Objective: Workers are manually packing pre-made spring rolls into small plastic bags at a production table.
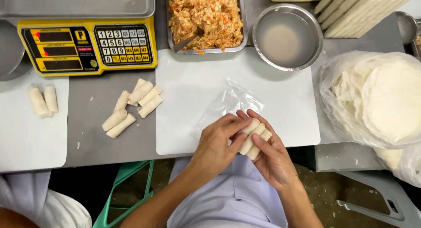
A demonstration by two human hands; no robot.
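- A yellow weighing scale is sitting far left.
- The left hand and right hand are closing around three pale rolls over the white board's near edge.
- A clear bag of round wrappers is lying right.

The cutting board is matt white plastic. The round bowl and filling tray are shiny metal. The small bag is clear glossy plastic film; the spring rolls look smooth, pale and matt.
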